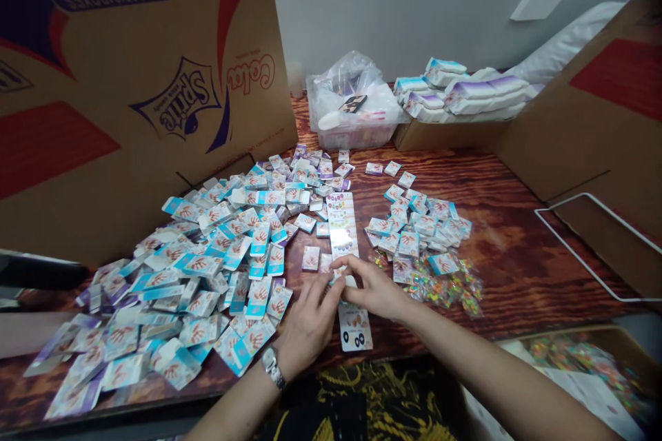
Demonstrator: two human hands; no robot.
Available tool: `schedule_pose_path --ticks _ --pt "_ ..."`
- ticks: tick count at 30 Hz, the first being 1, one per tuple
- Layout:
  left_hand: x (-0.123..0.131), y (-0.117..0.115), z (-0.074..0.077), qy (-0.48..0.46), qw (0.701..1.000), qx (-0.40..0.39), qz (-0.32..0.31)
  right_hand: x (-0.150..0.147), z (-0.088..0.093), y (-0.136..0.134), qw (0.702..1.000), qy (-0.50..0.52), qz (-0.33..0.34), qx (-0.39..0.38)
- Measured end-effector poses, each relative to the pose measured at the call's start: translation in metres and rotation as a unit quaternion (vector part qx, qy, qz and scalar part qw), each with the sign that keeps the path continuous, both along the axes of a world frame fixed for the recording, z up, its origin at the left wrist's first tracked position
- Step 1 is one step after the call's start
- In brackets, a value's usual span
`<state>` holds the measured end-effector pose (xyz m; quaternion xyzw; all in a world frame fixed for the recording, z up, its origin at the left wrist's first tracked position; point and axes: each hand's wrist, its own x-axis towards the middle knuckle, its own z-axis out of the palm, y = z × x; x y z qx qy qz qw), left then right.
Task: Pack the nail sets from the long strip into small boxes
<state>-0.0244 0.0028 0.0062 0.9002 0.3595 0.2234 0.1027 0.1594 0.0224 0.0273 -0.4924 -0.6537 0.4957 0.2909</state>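
My left hand [309, 320] and my right hand [373, 286] meet near the table's front edge, fingers pinched together on a long white printed card strip [342, 227] that runs away from me. A small white piece sits between the fingertips. The strip's near end with black ovals [356, 331] lies under my hands. A large heap of small blue-and-white flat boxes [207, 269] spreads to the left. A smaller pile of the same boxes [418, 227] lies to the right, with colourful little packets [447, 286] in front of it.
A big printed cardboard box [134, 103] stands at the left, another cardboard wall [594, 103] at the right. At the back are a clear plastic bag over a tub [352, 110] and stacked white-purple packs [465, 93]. A white wire frame [594, 248] lies on the wooden table [517, 248].
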Motion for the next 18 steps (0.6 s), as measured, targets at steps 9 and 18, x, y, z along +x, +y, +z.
schedule_pose_path --ticks 9,18 --pt "0.006 0.004 0.004 -0.092 0.992 -0.064 0.051 0.005 0.013 -0.024 0.977 -0.062 -0.068 0.192" --pt "0.010 0.000 0.005 -0.099 0.993 -0.033 0.055 -0.015 0.005 -0.030 0.969 -0.038 -0.177 0.168"
